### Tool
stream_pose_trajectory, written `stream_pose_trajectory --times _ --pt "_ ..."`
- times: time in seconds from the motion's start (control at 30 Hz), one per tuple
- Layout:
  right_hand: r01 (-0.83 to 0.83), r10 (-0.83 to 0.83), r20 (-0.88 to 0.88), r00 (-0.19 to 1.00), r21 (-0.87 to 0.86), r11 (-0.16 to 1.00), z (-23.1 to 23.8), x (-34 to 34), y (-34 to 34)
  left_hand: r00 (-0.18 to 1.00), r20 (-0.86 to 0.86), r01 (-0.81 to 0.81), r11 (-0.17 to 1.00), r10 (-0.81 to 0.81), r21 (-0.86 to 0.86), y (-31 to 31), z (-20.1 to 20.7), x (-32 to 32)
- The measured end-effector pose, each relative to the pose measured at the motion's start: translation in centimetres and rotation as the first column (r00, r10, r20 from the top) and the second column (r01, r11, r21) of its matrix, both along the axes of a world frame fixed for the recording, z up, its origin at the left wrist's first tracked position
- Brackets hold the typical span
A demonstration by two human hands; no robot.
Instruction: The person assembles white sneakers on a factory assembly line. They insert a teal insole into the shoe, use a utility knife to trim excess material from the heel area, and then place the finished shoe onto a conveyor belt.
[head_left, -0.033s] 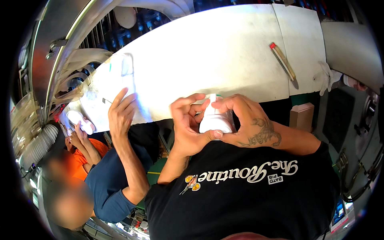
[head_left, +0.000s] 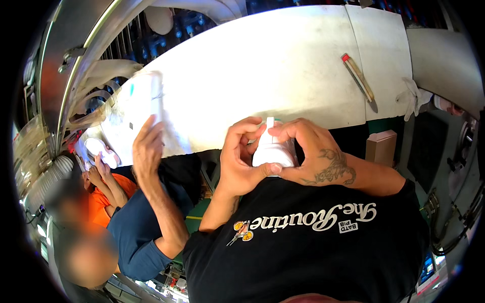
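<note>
Close in front of my black shirt I hold a white shoe (head_left: 274, 153) between both hands, at the near edge of the white table. My left hand (head_left: 241, 159) wraps the shoe's left side, its fingers bent and its thumb pressed on the near rounded end. On the other side my right hand (head_left: 308, 156) is closed round it, fingertips by the narrow upright tab at the far end. The two thumbs meet at the near end. My palms and fingers hide the shoe's sides.
A red-ended knife-like tool (head_left: 359, 78) lies on the white tabletop (head_left: 252, 60), with a pale glove (head_left: 410, 97) at its right edge. A cardboard box (head_left: 381, 147) stands below. At left, a co-worker's hand (head_left: 147, 146) is by a blurred white object; another person holds a white shoe (head_left: 101, 151).
My left hand has shifted very slightly right; the shoe stays in place. The nearer co-worker's hand has moved a little to the left.
</note>
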State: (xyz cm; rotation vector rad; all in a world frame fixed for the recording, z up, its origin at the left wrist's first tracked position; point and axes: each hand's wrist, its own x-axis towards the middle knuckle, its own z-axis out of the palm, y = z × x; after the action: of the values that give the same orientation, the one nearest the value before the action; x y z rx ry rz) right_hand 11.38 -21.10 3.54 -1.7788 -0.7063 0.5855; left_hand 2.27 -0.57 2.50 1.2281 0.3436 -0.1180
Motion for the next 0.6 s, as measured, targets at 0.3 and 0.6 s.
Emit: stream_pose_trajectory --times 0.3,0.6 --pt "-0.007 -0.005 0.091 0.996 0.136 0.991 0.2 -1.7 -2.6 0.954 0.058 0.28 0.94 -0.295 0.193 -1.6 0.1 -0.4" --pt "-0.117 -0.141 0.586 0.798 0.38 0.917 4.9 -0.2 -4.6 0.691 0.61 -0.22 0.691 -0.388 0.689 -3.2 7.6 0.7"
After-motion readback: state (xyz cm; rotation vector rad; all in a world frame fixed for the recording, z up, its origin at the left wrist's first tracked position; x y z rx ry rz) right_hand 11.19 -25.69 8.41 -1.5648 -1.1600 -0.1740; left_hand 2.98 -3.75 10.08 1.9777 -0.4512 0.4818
